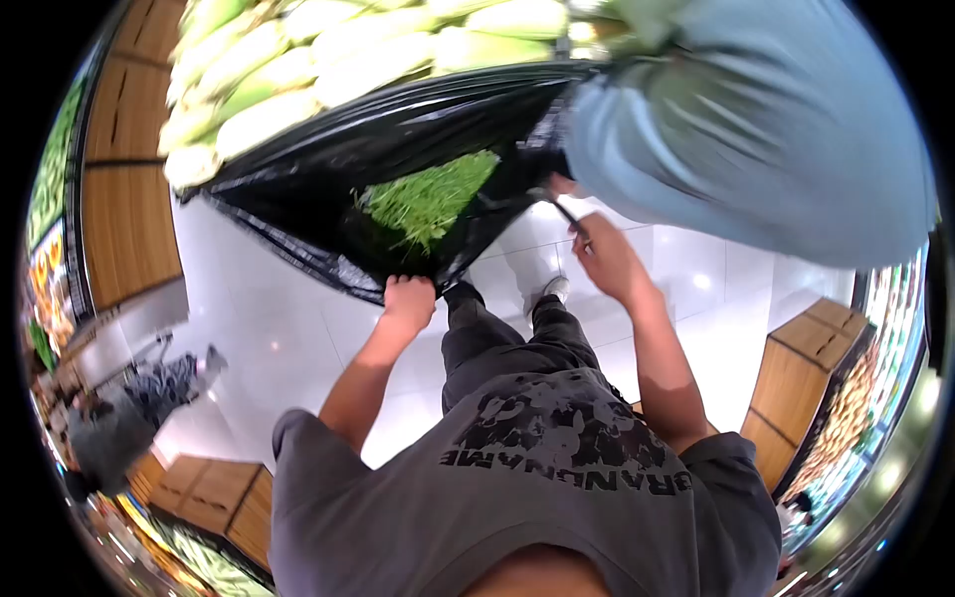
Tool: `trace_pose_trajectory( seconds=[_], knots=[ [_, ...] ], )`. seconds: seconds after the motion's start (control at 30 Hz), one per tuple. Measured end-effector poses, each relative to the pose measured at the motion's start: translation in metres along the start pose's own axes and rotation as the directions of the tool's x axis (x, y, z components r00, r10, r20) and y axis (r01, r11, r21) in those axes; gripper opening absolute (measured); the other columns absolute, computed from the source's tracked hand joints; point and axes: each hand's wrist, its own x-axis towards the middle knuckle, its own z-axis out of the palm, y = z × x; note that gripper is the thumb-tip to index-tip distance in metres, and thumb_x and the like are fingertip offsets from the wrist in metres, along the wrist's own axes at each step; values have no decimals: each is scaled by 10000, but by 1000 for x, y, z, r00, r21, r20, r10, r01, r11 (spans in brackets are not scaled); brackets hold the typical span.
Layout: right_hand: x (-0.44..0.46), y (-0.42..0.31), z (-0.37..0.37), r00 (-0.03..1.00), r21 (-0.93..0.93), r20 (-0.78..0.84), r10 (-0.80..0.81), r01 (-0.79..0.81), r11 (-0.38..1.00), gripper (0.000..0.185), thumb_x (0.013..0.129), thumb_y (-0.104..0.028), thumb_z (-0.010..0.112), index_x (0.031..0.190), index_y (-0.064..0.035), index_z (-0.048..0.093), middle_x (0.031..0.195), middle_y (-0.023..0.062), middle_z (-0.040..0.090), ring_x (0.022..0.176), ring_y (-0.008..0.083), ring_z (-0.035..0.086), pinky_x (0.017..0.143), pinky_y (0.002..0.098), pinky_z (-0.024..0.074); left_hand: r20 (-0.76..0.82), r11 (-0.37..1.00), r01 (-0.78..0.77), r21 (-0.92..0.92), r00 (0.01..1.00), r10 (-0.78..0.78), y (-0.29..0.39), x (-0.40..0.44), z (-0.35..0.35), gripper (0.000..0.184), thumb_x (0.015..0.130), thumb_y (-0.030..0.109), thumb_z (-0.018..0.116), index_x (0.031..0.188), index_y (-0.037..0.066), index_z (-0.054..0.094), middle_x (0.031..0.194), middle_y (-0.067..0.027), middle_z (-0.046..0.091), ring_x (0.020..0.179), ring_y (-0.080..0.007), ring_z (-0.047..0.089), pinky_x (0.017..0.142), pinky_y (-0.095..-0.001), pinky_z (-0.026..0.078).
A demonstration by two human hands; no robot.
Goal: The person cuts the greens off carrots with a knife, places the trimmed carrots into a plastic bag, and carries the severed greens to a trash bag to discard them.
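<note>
My left hand (408,298) is closed on the near rim of a large black plastic bag (298,179). The bag's mouth gapes, and a heap of fine green leafy sprigs (433,199) lies inside. My right hand (607,259) is closed round a slim dark stick-like object (569,217) with a paler upper end; its exact kind is unclear. That object's upper end is close to another person's fingers (562,186) at the bag's right side. The person's light blue clothing (736,119) hides part of the bag's right edge.
Ears of corn in pale green husks (368,50) are piled beyond the bag. Wooden display stands (129,234) are at left, with another wooden stand (806,353) at right. A person in dark clothes (124,418) is at lower left. Glossy white floor tiles (259,308) lie below.
</note>
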Motion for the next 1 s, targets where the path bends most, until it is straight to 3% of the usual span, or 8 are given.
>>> trace_pose_trajectory(
  seconds=[0.13, 0.23, 0.33, 0.4, 0.5, 0.7, 0.83, 1.0],
  knots=[
    [-84, 109, -11, 928, -193, 200, 315, -277, 941, 153, 862, -51, 667, 996, 12, 627, 1044, 230, 687, 1030, 422, 654, 864, 484, 514, 2, 991, 52, 121, 999, -53, 92, -24, -98, 477, 831, 383, 811, 1143, 38, 703, 1121, -114, 719, 1099, -317, 681, 914, -462, 530],
    [-153, 207, -21, 859, -277, 127, 497, -450, 849, 149, 843, -30, 611, 982, -3, 655, 1021, 255, 703, 1021, 450, 658, 876, 520, 524, -9, 942, -333, -46, 943, 333, 200, -40, -195, 274, 826, 211, 799, 981, 2, 717, 1076, -168, 700, 983, -358, 697, 828, -430, 570],
    [-216, 296, -55, 815, -256, 26, 578, -554, 792, 165, 834, -17, 590, 984, -4, 659, 1024, 266, 703, 1017, 466, 656, 874, 523, 527, -216, 679, -732, 55, 655, 724, 338, -69, -283, 114, 905, 95, 614, 960, 6, 658, 1013, -153, 673, 932, -347, 680, 783, -429, 563],
    [-262, 341, -67, 749, -205, -7, 662, -649, 732, 163, 836, -14, 593, 986, 3, 654, 1021, 268, 701, 1017, 463, 658, 869, 518, 526, -195, 523, -809, 269, 486, 852, 436, -88, -313, 91, 748, 103, 671, 764, 14, 684, 806, -129, 653, 773, -259, 688, 662, -359, 538],
    [-319, 333, -110, 611, 74, -87, 787, -784, 617, 182, 842, 10, 577, 1015, 13, 634, 1032, 256, 700, 1021, 439, 660, 859, 501, 523, 220, 185, -965, 188, 225, 949, 536, -93, -345, 175, 853, 66, 617, 1012, 5, 658, 944, -98, 657, 809, -258, 691, 593, -396, 548],
    [-400, 342, -120, 347, 422, 48, 937, -857, 296, 193, 867, 13, 558, 1046, -7, 625, 1053, 229, 701, 1029, 418, 661, 857, 491, 518, 624, -278, -958, -67, -258, 738, 657, -56, -369, 181, 868, 68, 607, 1029, 7, 661, 953, -105, 668, 826, -274, 693, 626, -400, 550],
    [-423, 388, -88, 168, 501, 82, 982, -859, 105, 153, 877, -9, 566, 1014, -23, 632, 1043, 211, 705, 1023, 400, 669, 862, 484, 523, 622, -492, -790, -366, -601, 502, 745, -41, -356, 185, 878, 70, 600, 1041, 9, 664, 959, -110, 675, 838, -285, 694, 648, -403, 552],
    [-361, 383, -111, -41, 542, 84, 996, -837, -80, 131, 848, -29, 594, 972, -22, 637, 979, 219, 704, 967, 413, 672, 845, 482, 526, 540, -585, -591, -556, -791, 287, 781, 41, -408, 190, 891, 71, 592, 1055, 11, 667, 966, -117, 684, 853, -299, 696, 675, -407, 555]
  ],
)
